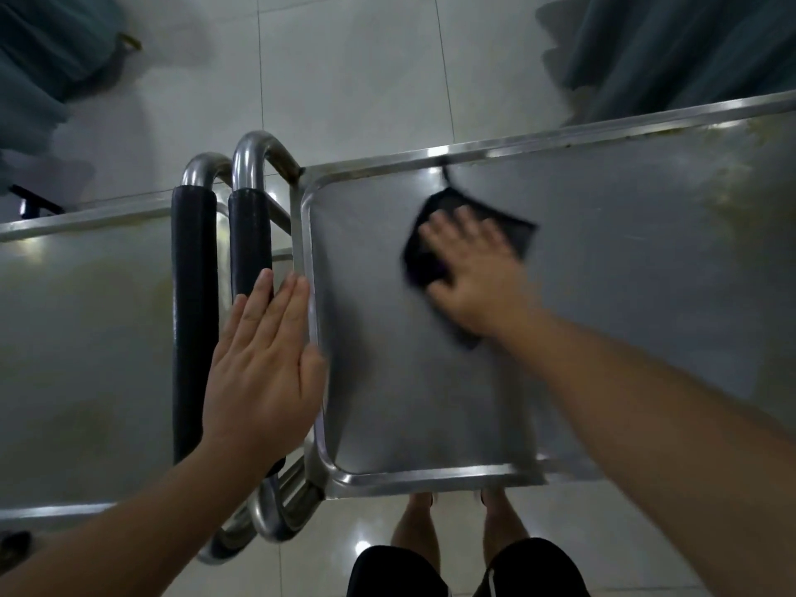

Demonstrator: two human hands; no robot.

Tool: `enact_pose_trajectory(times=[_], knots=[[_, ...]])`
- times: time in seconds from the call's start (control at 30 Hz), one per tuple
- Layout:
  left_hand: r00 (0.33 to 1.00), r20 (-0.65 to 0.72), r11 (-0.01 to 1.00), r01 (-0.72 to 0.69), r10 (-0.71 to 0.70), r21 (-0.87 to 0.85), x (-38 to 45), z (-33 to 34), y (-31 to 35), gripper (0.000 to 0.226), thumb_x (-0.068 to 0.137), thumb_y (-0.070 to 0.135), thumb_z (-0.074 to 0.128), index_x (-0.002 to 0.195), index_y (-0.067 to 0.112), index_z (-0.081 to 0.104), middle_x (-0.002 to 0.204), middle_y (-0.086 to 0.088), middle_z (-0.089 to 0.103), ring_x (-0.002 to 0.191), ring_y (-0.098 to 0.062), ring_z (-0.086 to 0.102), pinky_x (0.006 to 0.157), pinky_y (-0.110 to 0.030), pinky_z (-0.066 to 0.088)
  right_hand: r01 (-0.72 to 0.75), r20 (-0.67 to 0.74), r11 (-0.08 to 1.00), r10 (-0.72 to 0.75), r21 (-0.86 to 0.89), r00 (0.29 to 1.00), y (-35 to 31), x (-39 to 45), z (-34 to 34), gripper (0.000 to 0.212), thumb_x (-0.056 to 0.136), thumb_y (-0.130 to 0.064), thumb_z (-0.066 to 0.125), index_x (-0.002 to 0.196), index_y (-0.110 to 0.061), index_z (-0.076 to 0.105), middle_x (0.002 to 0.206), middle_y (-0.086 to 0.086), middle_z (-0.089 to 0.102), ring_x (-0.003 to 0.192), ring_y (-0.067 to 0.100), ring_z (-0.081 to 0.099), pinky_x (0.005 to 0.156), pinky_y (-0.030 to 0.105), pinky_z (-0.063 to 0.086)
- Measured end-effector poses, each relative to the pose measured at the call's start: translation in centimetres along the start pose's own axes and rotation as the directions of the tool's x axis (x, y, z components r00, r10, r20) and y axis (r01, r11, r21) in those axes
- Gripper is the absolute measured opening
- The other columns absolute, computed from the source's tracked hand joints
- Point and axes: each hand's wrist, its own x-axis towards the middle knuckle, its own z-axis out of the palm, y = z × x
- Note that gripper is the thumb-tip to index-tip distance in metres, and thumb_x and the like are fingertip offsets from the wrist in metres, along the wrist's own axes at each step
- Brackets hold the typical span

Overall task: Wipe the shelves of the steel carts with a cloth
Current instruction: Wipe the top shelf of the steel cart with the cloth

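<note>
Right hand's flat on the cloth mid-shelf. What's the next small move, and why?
Probably sweep the right hand and dark cloth rightward along the shelf: yellowish smears show toward its far right end, while the left hand rests open at the shelf's left rim.

Two steel carts stand end to end on a pale tiled floor (353, 79), their padded push handles side by side between them. The right cart's top shelf (603, 295) is a brushed steel tray with a raised rim and rounded corners. A dark cloth (435, 256) lies flat on it near its far edge, pressed under the right hand (474, 273). The left cart's shelf (86, 338) looks dull and smeared, with yellowish marks, and nothing rests on it.
</note>
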Motion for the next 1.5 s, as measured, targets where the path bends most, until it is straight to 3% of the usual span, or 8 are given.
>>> enact_pose_trajectory(times=[0.17, 0.3, 0.6, 0.8, 1.0, 1.2, 1.33, 1.5], knots=[[1.000, -0.004, 1.000, -0.007, 0.007, -0.007, 0.1, 0.0, 0.1, 0.065, 0.104, 0.034, 0.031, 0.164, 0.009, 0.031, 0.172, -0.007, 0.027, 0.163, -0.015, 0.004, 0.132, -0.036, 0.000, -0.682, -0.076, 0.727, 0.687, 0.084, 0.723, 14.9, 1.0, -5.1, 0.084, 0.089, -0.061, 0.023, 0.165, -0.026, 0.010, 0.172, -0.001, 0.005, 0.158, 0.031, 0.002, 0.127, 0.051, 0.004], [1.000, 0.017, 1.000, -0.010, 0.010, 0.001, 0.1, 0.1, -0.1, 0.065, 0.104, 0.034, 0.031, 0.164, 0.009, 0.030, 0.173, -0.006, 0.025, 0.163, -0.015, 0.003, 0.132, -0.041, 0.003, -0.848, -0.045, 0.495, 0.867, 0.190, 0.496, 12.2, 3.9, -5.1, 0.082, 0.091, -0.057, 0.022, 0.165, -0.024, 0.006, 0.172, -0.005, -0.002, 0.158, 0.031, -0.006, 0.126, 0.051, -0.004], [1.000, -0.019, 1.000, -0.010, 0.010, -0.019, 0.2, -0.1, -0.1, 0.067, 0.102, 0.032, 0.033, 0.163, 0.006, 0.033, 0.171, -0.008, 0.029, 0.163, -0.019, 0.009, 0.132, -0.043, 0.007, -0.220, 0.014, 0.975, 0.220, 0.037, 0.975, -10.6, 8.2, 0.4, 0.081, 0.093, -0.057, 0.026, 0.164, -0.025, 0.005, 0.173, -0.002, -0.001, 0.158, 0.031, -0.008, 0.125, 0.051, -0.008], [1.000, -0.003, 1.000, -0.010, 0.010, 0.009, 0.2, -0.3, 0.1, 0.067, 0.101, 0.032, 0.034, 0.162, 0.005, 0.035, 0.171, -0.009, 0.028, 0.163, -0.020, 0.011, 0.132, -0.043, 0.008, 0.331, 0.161, 0.944, -0.323, -0.021, 0.932, -12.7, 9.1, 0.7, 0.075, 0.097, -0.061, 0.019, 0.163, -0.034, -0.002, 0.171, -0.010, -0.007, 0.157, 0.017, -0.015, 0.127, 0.044, -0.008], [1.000, 0.019, 1.000, -0.003, 0.003, -0.003, 0.3, -0.6, 0.0, 0.066, 0.101, 0.033, 0.034, 0.163, 0.007, 0.034, 0.171, -0.007, 0.029, 0.163, -0.018, 0.008, 0.132, -0.041, 0.005, -0.113, -0.037, 0.993, 0.114, 0.040, 0.993, 0.7, 8.8, -3.0, 0.082, 0.087, -0.050, 0.034, 0.164, -0.028, 0.018, 0.172, -0.003, 0.009, 0.159, 0.022, 0.004, 0.128, 0.043, 0.003], [1.000, 0.019, 1.000, -0.003, 0.003, -0.007, 0.3, -0.4, 0.0, 0.066, 0.102, 0.033, 0.033, 0.163, 0.008, 0.033, 0.171, -0.007, 0.030, 0.163, -0.018, 0.007, 0.132, -0.041, 0.004, -0.688, -0.135, 0.716, 0.699, 0.122, 0.703, 15.0, 7.1, -6.2, 0.085, 0.087, -0.052, 0.018, 0.165, -0.019, 0.011, 0.173, 0.003, 0.003, 0.158, 0.029, -0.001, 0.127, 0.051, 0.004], [1.000, 0.019, 1.000, 0.003, -0.002, -0.011, 0.4, -0.3, 0.0, 0.066, 0.102, 0.034, 0.032, 0.163, 0.007, 0.033, 0.171, -0.008, 0.030, 0.163, -0.017, 0.007, 0.132, -0.041, 0.005, -0.747, -0.160, 0.638, 0.770, 0.187, 0.618, 12.9, 8.7, -5.8, 0.080, 0.091, -0.049, 0.020, 0.165, -0.018, 0.011, 0.173, 0.001, 0.002, 0.158, 0.029, -0.002, 0.127, 0.051, 0.003], [1.000, 0.005, 1.000, 0.007, -0.007, -0.025, 0.4, -0.4, 0.0, 0.067, 0.101, 0.033, 0.034, 0.163, 0.008, 0.033, 0.171, -0.006, 0.029, 0.163, -0.017, 0.006, 0.132, -0.039, 0.003, -0.556, -0.138, 0.821, 0.571, 0.130, 0.810, 2.1, 12.2, -3.9, 0.077, 0.092, -0.048, 0.025, 0.162, -0.016, 0.024, 0.171, 0.004, 0.013, 0.158, 0.031, 0.002, 0.127, 0.052, 0.001]])
